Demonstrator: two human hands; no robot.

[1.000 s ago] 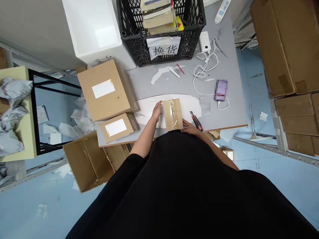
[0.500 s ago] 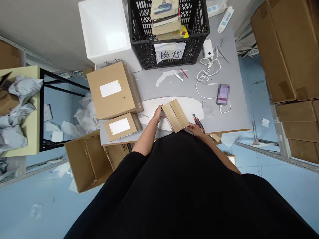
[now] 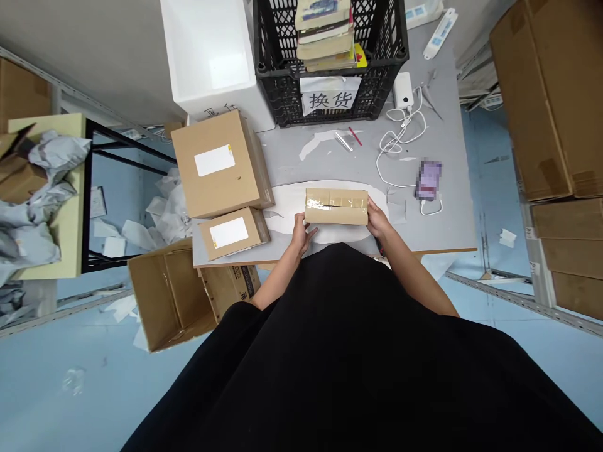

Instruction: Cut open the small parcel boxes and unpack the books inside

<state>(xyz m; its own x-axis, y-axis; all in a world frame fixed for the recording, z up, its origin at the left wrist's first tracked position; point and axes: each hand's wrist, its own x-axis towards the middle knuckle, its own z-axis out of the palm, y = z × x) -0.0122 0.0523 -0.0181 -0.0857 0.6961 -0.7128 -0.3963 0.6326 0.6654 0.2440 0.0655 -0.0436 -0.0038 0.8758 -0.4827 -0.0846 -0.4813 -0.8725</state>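
Note:
A small taped cardboard box lies flat on a white paper sheet, its long side running across the grey table. Clear tape shows along its top face. My right hand grips the box's right end. My left hand holds its lower left corner. The red-and-black utility knife from the earlier frames is hidden or out of view now.
Two labelled cardboard boxes stand left of my hands. Behind, a black crate holds books, beside a white foam box. A power bank, white cable and phone lie right. An open carton sits below the table edge.
The box has turned from a tilted, upright-looking position to lying lengthwise across the paper, showing its taped face. My right hand has moved off the knife area onto the box's right end.

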